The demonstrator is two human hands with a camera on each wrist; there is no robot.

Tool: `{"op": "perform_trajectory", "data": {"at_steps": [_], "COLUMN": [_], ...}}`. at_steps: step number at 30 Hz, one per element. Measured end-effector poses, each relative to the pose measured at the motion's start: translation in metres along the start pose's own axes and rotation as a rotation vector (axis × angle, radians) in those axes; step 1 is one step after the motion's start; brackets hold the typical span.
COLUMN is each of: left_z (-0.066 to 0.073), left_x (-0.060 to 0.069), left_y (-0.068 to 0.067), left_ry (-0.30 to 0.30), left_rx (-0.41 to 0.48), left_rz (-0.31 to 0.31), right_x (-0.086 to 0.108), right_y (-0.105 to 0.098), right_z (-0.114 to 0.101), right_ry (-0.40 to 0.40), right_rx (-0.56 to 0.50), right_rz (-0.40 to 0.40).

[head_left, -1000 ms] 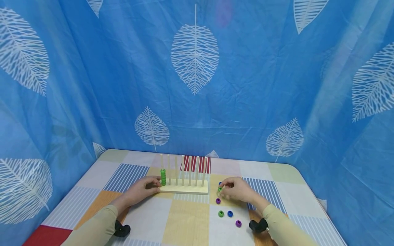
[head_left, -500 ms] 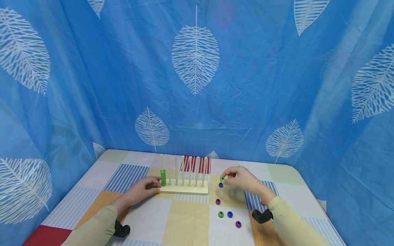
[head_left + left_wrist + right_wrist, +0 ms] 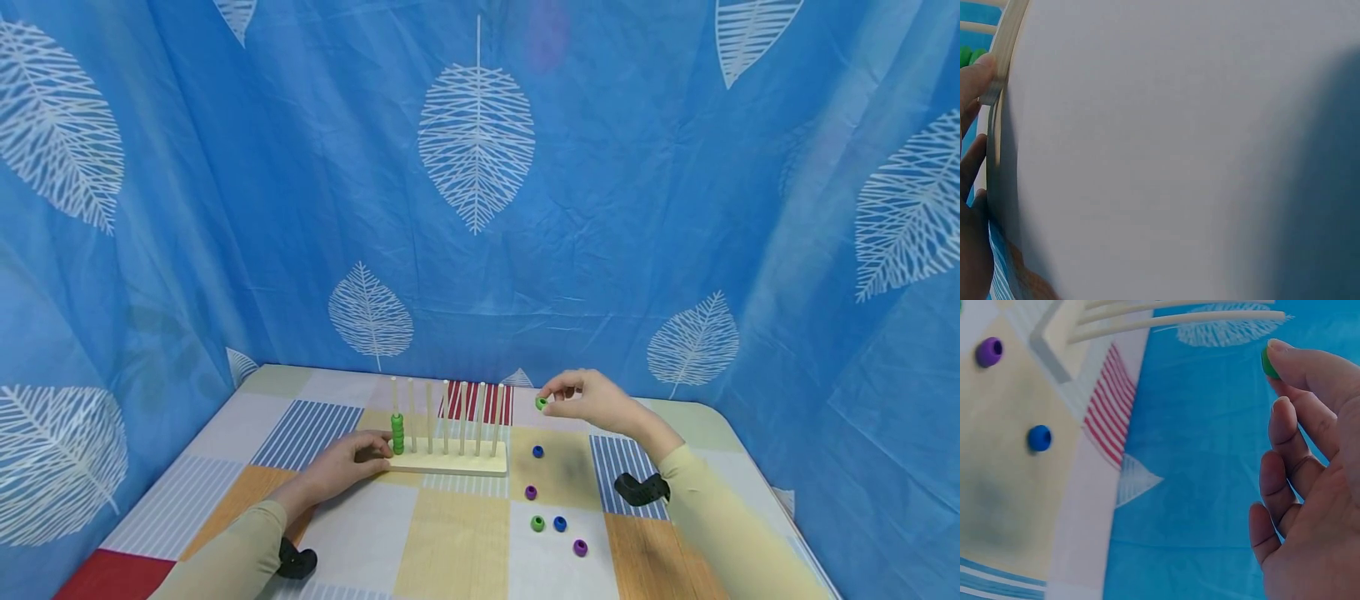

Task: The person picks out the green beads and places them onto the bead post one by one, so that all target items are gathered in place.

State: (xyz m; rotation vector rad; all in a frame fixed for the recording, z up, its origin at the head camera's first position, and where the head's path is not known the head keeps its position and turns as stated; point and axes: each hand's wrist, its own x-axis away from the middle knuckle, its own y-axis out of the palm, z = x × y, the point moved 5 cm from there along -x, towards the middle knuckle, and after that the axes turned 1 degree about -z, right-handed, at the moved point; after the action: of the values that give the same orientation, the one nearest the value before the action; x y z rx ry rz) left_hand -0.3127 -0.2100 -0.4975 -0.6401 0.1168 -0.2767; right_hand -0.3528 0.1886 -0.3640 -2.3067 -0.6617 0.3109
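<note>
A pale wooden peg rack (image 3: pixel 450 461) with a row of upright pegs stands on the table. Green beads (image 3: pixel 398 435) are stacked on its leftmost peg. My left hand (image 3: pixel 351 463) grips the left end of the rack's base, its thumb on the front edge in the left wrist view. Raised off the table to the right of the rack, my right hand (image 3: pixel 596 403) pinches a green bead (image 3: pixel 542 403) between thumb and index finger. In the right wrist view the thumb covers most of that bead (image 3: pixel 1269 364), and the other fingers are loosely bent.
Right of the rack lie a blue bead (image 3: pixel 537 452) and a purple bead (image 3: pixel 531 492). Nearer me are another green bead (image 3: pixel 537 523), a second blue one (image 3: pixel 560 524) and a second purple one (image 3: pixel 581 547). A blue curtain (image 3: pixel 480 275) hangs behind the table.
My right hand has lifted the green bead from beside the blue bead and carried it up and away from me. The left hand and the rack have not moved.
</note>
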Motion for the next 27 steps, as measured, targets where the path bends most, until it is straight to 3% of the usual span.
{"op": "perform_trajectory", "data": {"at_steps": [12, 27], "left_z": [0.002, 0.0], "left_x": [0.001, 0.0], "left_y": [-0.001, -0.001], "left_ry": [-0.008, 0.005], "left_rx": [-0.014, -0.021], "left_rz": [0.003, 0.005], "right_x": [-0.018, -0.035], "right_y": [-0.014, -0.008], "right_z": [-0.028, -0.053], "right_ry": [-0.045, -0.09], "right_rx": [0.014, 0.04], "right_rz": [-0.03, -0.076]}}
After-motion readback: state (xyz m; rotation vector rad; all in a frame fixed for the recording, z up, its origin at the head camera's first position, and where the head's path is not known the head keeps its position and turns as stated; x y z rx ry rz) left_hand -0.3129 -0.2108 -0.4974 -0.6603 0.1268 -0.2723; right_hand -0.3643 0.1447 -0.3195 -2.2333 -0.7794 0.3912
